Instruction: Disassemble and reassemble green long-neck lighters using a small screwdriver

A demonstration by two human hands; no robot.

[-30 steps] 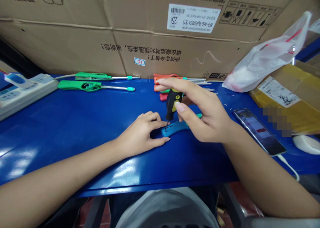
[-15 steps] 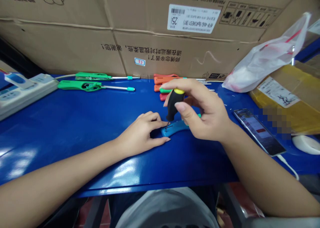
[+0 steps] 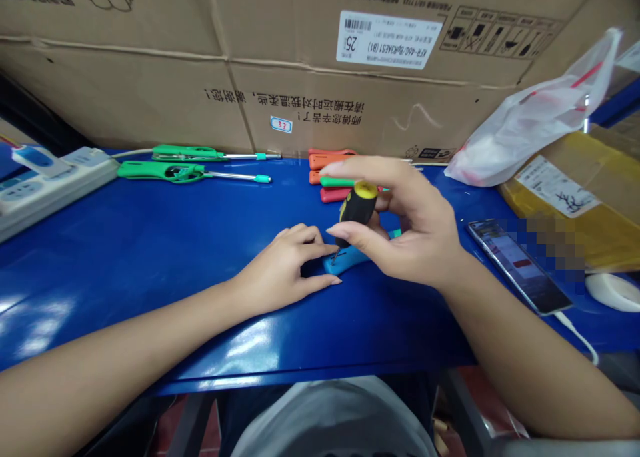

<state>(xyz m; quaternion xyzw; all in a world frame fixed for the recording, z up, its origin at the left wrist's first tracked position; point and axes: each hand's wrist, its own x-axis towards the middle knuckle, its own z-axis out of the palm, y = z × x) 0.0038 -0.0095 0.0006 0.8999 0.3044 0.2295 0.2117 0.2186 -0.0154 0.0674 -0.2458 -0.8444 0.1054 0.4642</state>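
Observation:
A light-blue lighter body (image 3: 345, 259) lies flat on the blue table (image 3: 165, 243) at centre. My left hand (image 3: 283, 267) pinches its near end between thumb and forefinger and pins it down. My right hand (image 3: 400, 227) is closed round a short black screwdriver with a yellow cap (image 3: 356, 210). The screwdriver tilts to the right, and its tip rests on the lighter body's left end, just beside my left fingertips.
Two green long-nosed lighters (image 3: 190, 163) lie at the back left, and a stack of orange, red and green ones (image 3: 333, 173) behind my right hand. A power strip (image 3: 45, 183) sits far left. A phone (image 3: 520, 263), plastic bag (image 3: 535, 113) and cardboard boxes (image 3: 300, 57) stand around.
My right hand has shifted its fingers on the screwdriver handle, which now leans further right. My left hand and the lighter body have stayed put.

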